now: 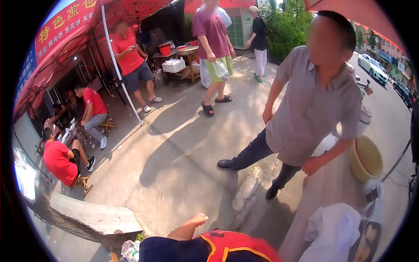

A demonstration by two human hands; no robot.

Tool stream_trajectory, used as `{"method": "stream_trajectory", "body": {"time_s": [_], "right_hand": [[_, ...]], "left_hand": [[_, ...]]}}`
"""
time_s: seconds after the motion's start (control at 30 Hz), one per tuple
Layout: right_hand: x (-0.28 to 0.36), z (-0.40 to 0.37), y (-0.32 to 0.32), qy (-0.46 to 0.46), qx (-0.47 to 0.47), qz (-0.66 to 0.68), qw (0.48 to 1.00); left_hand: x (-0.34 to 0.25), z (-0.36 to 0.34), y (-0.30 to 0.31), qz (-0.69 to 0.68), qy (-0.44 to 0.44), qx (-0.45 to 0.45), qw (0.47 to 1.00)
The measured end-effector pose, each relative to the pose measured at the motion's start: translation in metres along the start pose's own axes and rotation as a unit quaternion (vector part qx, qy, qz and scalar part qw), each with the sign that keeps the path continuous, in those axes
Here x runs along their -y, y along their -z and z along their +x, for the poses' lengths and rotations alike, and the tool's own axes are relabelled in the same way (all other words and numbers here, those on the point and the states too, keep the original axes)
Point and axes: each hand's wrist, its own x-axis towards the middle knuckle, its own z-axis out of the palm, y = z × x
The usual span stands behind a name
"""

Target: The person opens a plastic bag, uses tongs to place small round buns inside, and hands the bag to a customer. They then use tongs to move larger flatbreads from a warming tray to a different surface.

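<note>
My left hand (200, 219) is at the bottom centre, its forearm coming out of a dark blue sleeve (163, 249) beside a red apron with yellow trim (238, 245). The fingers look closed, with a small whitish bit at their tips that is too small to name. Below the hand is concrete ground. My right hand is not visible. To the lower right, a white cloth or bag (334, 231) lies on a table (312, 209), beside a dark tray of pale pieces (370, 236).
A person in a grey shirt (312, 105) stands by the table, near a yellowish tub (365, 158). People in red shirts sit at left. Other people stand farther back, one holding a plastic bag (219, 70). A tent pole (114, 56) and stone slab (96, 215) are at left.
</note>
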Motion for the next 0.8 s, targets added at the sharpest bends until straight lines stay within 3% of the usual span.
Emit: {"method": "stream_trajectory", "body": {"time_s": [0.1,0.2,0.3,0.33,0.4,0.5,0.67,0.8], "right_hand": [[0.014,0.0,0.005,0.0,-0.003,0.016,1.0],[0.03,-0.004,0.012,-0.006,-0.009,0.04,0.999],[0.044,-0.005,0.02,-0.008,-0.016,0.06,0.998],[0.048,-0.006,0.022,-0.007,-0.021,0.068,0.997],[0.058,-0.007,0.029,0.001,-0.025,0.08,0.996],[0.076,-0.007,0.04,0.007,-0.033,0.104,0.994],[0.106,-0.014,0.059,0.018,-0.041,0.146,0.988],[0.127,-0.019,0.072,0.026,-0.046,0.172,0.984]], "left_hand": [[-0.028,-0.028,0.007,0.001,0.031,-0.001,1.0],[-0.034,-0.003,0.021,-0.053,0.03,0.045,0.997],[-0.139,-0.009,0.062,-0.121,-0.061,-0.07,0.988],[-0.176,-0.009,0.079,-0.136,-0.167,-0.096,0.972],[-0.269,-0.05,0.12,-0.07,-0.296,-0.158,0.939],[-0.377,-0.138,0.162,-0.023,-0.408,-0.223,0.885],[-0.462,-0.224,0.188,0.052,-0.506,-0.296,0.809],[-0.487,-0.237,0.194,0.062,-0.516,-0.307,0.797]]}}
